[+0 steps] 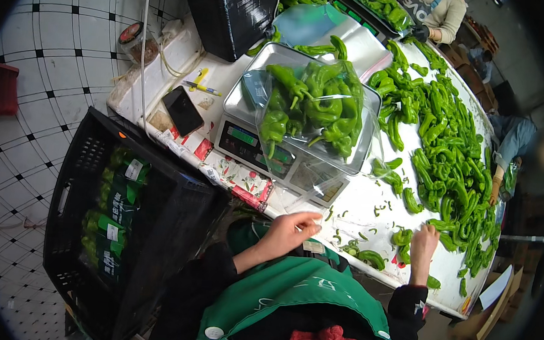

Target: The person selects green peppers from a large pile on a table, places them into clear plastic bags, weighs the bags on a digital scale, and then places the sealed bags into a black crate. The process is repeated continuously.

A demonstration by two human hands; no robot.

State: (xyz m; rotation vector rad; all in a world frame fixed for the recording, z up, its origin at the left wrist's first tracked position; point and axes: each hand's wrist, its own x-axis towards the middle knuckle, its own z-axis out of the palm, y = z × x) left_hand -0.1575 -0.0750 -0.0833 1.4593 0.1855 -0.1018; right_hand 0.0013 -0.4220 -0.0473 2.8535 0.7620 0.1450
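My left hand is at the table's front edge, thumb and forefinger a little apart, with nothing visible between them. Just beyond it lies the loose mouth of a clear plastic bag. The bag holds several green peppers and rests on the steel pan of a digital scale, overhanging its display panel. My right hand, fingers curled, is over the table to the right, beside a few green peppers. Whether those fingers grip a pepper is hidden.
A large pepper heap covers the table's right side. A phone and pen lie left of the scale. At lower left, a black crate holds packed peppers. Co-workers' arms reach in from the far side; another scale stands behind.
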